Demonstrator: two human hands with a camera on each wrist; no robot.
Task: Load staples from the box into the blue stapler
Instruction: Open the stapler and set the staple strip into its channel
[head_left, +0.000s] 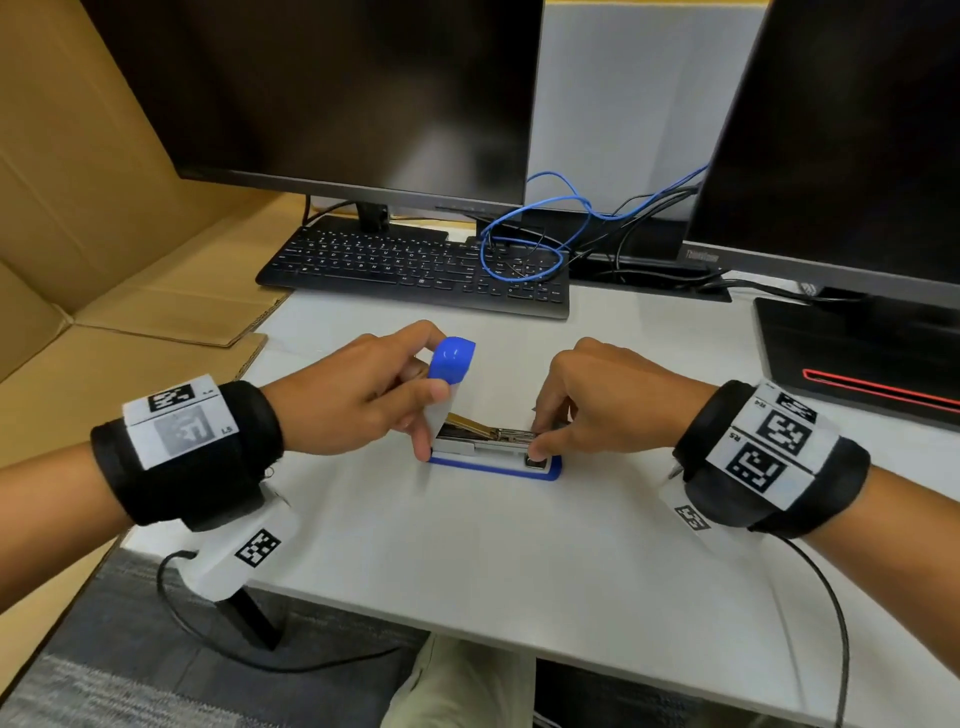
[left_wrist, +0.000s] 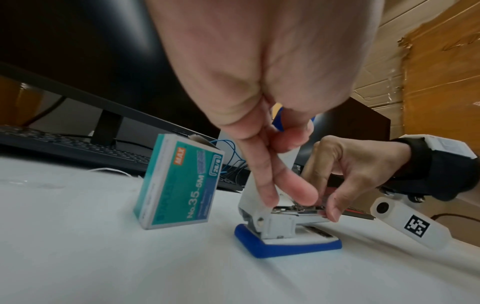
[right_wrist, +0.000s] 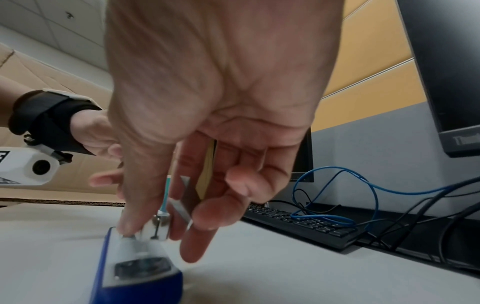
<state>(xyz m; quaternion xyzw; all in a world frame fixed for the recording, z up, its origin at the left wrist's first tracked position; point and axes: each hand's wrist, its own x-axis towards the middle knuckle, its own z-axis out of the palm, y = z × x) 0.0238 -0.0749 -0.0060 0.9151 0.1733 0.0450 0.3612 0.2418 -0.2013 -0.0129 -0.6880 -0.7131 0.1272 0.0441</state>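
Teal staple box (left_wrist: 179, 183) beside stapler (head_left: 493, 452), left hand (head_left: 358, 395) gripping lid, right hand (head_left: 597, 400) seemingly pinching staples.

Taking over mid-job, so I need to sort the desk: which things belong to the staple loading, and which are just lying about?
Part of the job:
- blue stapler, lid held up by the left hand
- staple box, standing beside it
- right hand, fingers at the metal magazine

Lying about:
- keyboard
- two monitors
- blue cable
- cardboard

Stapler (head_left: 493, 457) blue-and-white; staple box (left_wrist: 179, 183) teal, orange logo; cable (head_left: 545, 228) blue; keyboard (head_left: 415, 265) black.
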